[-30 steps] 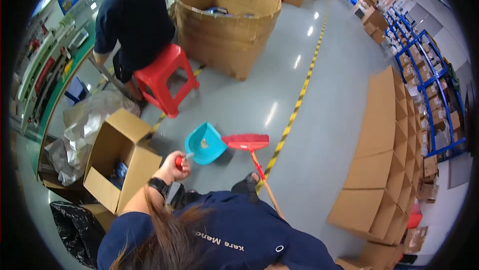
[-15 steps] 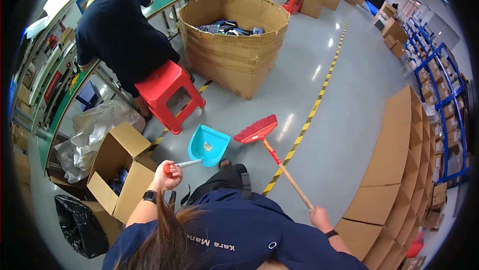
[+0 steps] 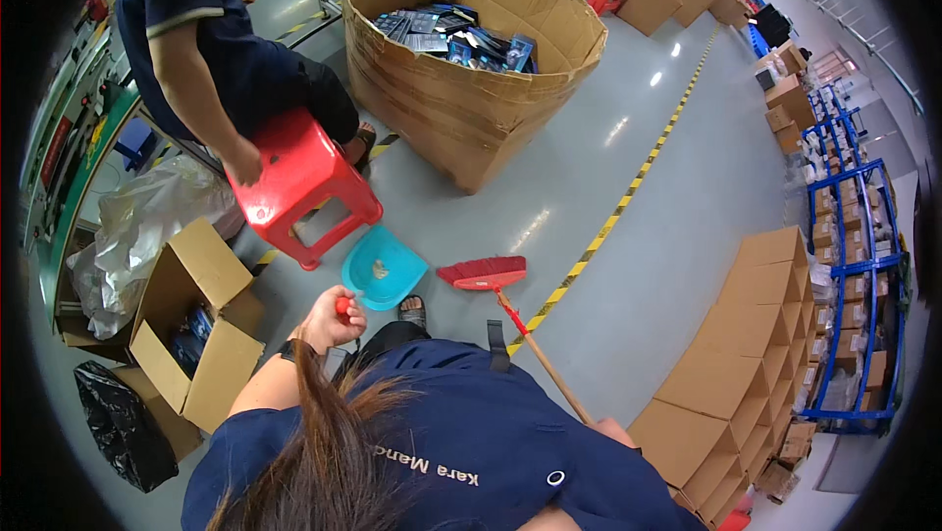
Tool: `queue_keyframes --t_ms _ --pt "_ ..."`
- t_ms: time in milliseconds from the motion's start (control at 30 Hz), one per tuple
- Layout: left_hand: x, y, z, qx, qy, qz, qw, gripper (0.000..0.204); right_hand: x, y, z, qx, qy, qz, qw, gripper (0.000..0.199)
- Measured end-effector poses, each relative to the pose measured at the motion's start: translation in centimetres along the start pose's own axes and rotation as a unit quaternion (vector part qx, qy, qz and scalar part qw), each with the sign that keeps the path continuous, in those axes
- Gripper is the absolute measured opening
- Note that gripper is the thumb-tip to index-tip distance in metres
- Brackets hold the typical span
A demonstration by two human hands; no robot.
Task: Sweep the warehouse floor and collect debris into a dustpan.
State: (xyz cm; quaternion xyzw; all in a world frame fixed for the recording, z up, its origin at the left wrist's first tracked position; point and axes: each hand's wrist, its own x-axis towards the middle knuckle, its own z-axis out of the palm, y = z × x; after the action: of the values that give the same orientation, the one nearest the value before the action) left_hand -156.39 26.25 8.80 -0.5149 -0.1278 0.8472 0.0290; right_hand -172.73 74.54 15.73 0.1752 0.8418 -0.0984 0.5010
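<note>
My left hand (image 3: 336, 318) is closed round the red-ended handle of a turquoise dustpan (image 3: 397, 276). A small pale scrap (image 3: 380, 269) lies in the pan, which is close to the red stool's legs. With my right hand (image 3: 615, 432), partly hidden by my sleeve and body, I grip the wooden stick of a broom (image 3: 559, 374). Its red bristle head (image 3: 481, 272) rests to the right of the dustpan, apart from it, near the striped floor line. My sandalled foot (image 3: 413, 311) shows just below the pan.
A co-worker (image 3: 226, 70) sits on a red stool (image 3: 299, 173) at left. Beyond stands a large carton (image 3: 461, 119) of dark blue packages. An open box (image 3: 211, 374), a black bag (image 3: 123, 428) and plastic sheeting (image 3: 147, 237) lie left; cardboard compartments (image 3: 726, 364) and blue shelving (image 3: 854, 266) stand right.
The view has shifted forward. The broom head has swung a little left and nearer to me. The co-worker has turned on the stool and lowered an arm to its seat.
</note>
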Motion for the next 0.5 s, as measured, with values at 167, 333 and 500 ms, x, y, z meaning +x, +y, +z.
queue_keyframes --t_ms 167,333,500 --pt "0.4 -0.7 3.5 -0.041 0.005 -0.005 0.999 0.016 -1.6 -5.0 -2.7 -0.105 0.053 0.015 0.993 0.024" --pt "1.4 -2.8 4.8 -0.072 -0.023 0.012 0.997 0.014 9.1 -3.2 -8.6 -0.233 0.061 0.024 0.97 0.026" --pt "1.7 -7.0 5.5 -0.116 -0.053 0.05 0.991 0.013 16.0 -4.4 -14.7 -0.365 0.119 -0.061 0.921 0.031"
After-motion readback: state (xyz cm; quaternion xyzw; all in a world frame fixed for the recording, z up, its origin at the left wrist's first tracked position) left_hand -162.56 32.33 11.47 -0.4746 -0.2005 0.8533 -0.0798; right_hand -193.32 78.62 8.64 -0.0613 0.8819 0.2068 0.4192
